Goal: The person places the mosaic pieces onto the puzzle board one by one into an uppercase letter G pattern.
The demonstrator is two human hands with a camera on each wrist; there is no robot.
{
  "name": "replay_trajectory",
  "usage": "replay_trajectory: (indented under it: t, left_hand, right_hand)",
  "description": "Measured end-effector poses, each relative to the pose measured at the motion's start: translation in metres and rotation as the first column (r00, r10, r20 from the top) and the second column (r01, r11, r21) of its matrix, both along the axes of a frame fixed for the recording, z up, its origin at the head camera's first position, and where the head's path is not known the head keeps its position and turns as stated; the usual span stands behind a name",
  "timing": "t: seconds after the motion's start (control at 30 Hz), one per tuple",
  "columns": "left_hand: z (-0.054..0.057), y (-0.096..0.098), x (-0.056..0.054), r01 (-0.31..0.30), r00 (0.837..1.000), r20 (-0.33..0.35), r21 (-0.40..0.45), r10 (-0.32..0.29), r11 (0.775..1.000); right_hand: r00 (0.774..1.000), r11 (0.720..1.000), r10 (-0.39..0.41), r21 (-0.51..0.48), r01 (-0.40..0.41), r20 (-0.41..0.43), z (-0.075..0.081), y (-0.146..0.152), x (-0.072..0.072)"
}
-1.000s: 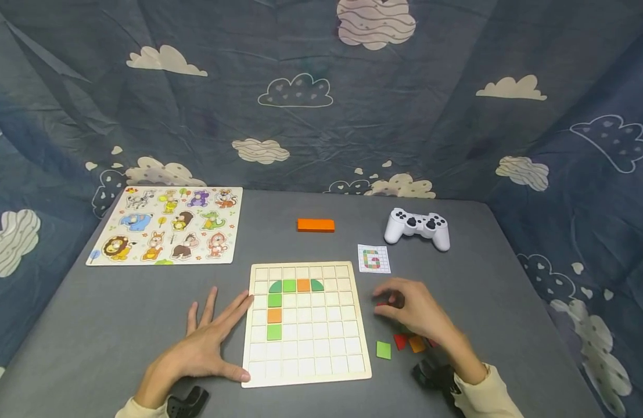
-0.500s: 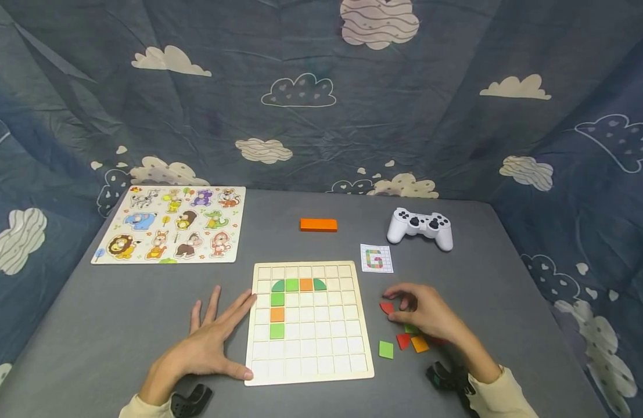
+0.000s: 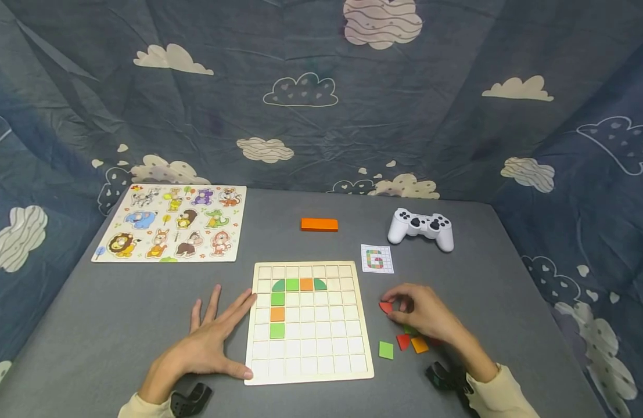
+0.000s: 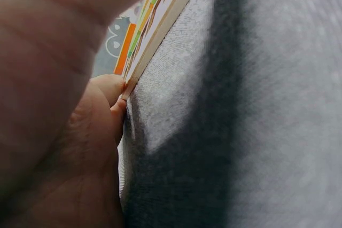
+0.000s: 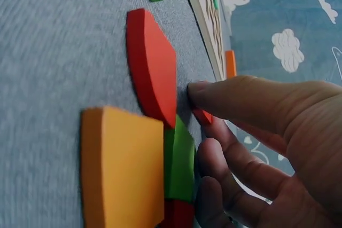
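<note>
The square wooden grid board point(image 3: 311, 348) lies in the middle of the table with several green and orange pieces set in its cells. My left hand point(image 3: 203, 345) is spread along its left side, fingertips at the edge and thumb at the near corner. To the right of the board, my right hand point(image 3: 423, 310) pinches a red quarter-round piece point(image 3: 386, 307) between thumb and finger, low over the table. Close by lie an orange square point(image 5: 125, 166), another red piece point(image 5: 155, 68) with a curved side, and a green piece point(image 5: 181, 158) partly hidden behind them.
A light green square point(image 3: 386, 350) lies beside the board's right edge. Beyond the board are a small pattern card point(image 3: 376, 259), a white game controller point(image 3: 420, 229) and an orange block point(image 3: 319, 224). An animal puzzle board point(image 3: 169, 223) sits at the back left.
My right hand has shifted a little and turned, so the red piece at its fingertips now shows more. My left hand stays at the board's edge. The head view has shifted slightly.
</note>
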State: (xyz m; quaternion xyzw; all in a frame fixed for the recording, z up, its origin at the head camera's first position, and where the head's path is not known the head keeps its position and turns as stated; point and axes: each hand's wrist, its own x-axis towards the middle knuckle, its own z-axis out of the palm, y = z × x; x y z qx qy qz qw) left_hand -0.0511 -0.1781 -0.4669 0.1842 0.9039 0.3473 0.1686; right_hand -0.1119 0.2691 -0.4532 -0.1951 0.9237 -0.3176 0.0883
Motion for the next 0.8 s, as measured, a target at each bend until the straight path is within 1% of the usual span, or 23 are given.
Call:
replay_trajectory:
  t: [0.23, 0.4, 0.57, 0.8]
  left_hand:
    - [0.0, 0.0, -0.001, 0.001, 1.0, -0.007, -0.001, -0.001, 1.0]
    - [0.001, 0.0, 0.0, -0.002, 1.0, 0.002, -0.003, 0.002, 1.0]
    - [0.001, -0.001, 0.0, -0.005, 1.0, -0.006, -0.01, 0.005, 1.0]
    - [0.001, 0.0, 0.0, -0.006, 1.0, -0.001, -0.011, 0.006, 1.0]
  right_hand:
    - [0.999, 1.0, 0.018, 0.023, -0.017, -0.048, 0.001, -0.006, -0.001]
    - [0.999, 0.999, 0.006, 0.046, -0.003, -0.053, 0.003, -0.01, -0.003]
    - [0.998, 0.999, -0.003, 0.036, 0.005, -0.058, 0.007, -0.018, -0.003]
    - [0.995, 0.999, 0.054, -0.003, -0.054, -0.081, 0.014, -0.035, 0.001]
